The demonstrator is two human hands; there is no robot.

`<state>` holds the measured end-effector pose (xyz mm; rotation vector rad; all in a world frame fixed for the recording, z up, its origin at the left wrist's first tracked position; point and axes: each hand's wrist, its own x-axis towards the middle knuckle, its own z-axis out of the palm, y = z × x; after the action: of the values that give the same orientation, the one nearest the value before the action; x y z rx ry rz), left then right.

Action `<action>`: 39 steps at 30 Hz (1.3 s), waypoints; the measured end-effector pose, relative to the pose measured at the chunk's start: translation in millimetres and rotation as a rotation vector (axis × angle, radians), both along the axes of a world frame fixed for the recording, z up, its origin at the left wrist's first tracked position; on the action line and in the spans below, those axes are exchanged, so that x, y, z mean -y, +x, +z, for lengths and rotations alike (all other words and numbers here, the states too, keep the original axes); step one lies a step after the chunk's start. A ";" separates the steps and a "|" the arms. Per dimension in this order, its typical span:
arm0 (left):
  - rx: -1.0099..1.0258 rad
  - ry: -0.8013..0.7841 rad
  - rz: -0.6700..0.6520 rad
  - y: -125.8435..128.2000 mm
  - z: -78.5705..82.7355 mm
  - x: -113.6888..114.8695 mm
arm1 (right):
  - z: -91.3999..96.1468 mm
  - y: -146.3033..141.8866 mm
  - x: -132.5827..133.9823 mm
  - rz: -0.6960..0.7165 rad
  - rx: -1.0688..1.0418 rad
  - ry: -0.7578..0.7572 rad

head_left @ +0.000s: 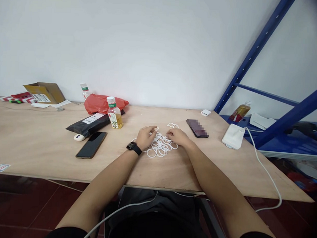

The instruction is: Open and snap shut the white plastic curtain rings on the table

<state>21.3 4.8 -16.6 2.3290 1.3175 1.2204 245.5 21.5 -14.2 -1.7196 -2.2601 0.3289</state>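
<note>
A loose pile of white plastic rings (pixel 161 147) lies on the wooden table in front of me; some have a small loop attached. At the pile's left side, my left hand (pixel 146 136), with a black watch on its wrist, is closed, and a white ring (pixel 157 128) shows at its fingertips. Opposite it, my right hand (pixel 177 136) has its fingers curled and pinched at the upper right of the pile, with white plastic at the fingertips. Just beyond that hand, a few more white rings (pixel 173 125) lie apart from the pile.
Left on the table (pixel 56 143) are a phone (pixel 91 145), a black parcel (pixel 89 124), a drink bottle (pixel 115 114), a red bag (pixel 96 103) and an open carton (pixel 45 93). To the right lie another phone (pixel 196 128) and a white device (pixel 232 136) with a cable.
</note>
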 end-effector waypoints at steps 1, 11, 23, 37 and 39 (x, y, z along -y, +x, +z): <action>-0.006 0.000 -0.005 0.1 -0.1 0.2 | -0.7 -0.5 -0.3 -0.006 -0.005 -0.021; -0.002 0.048 -0.076 0.6 3.5 2.3 | -3.2 -19.5 5.4 -0.008 -0.607 0.156; 0.008 0.088 -0.117 1.6 3.9 2.3 | 7.4 -47.1 22.9 0.135 -1.186 -0.164; 0.078 0.126 -0.122 1.5 9.0 5.3 | 5.4 -44.3 19.9 0.107 -1.191 -0.104; 0.081 0.118 -0.141 1.4 9.8 6.1 | 7.2 -44.2 21.5 0.125 -1.173 -0.105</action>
<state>22.8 -1.3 -6.8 2.3775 1.0626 1.3654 201.3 0.1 -6.9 -0.9425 -1.4450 1.1322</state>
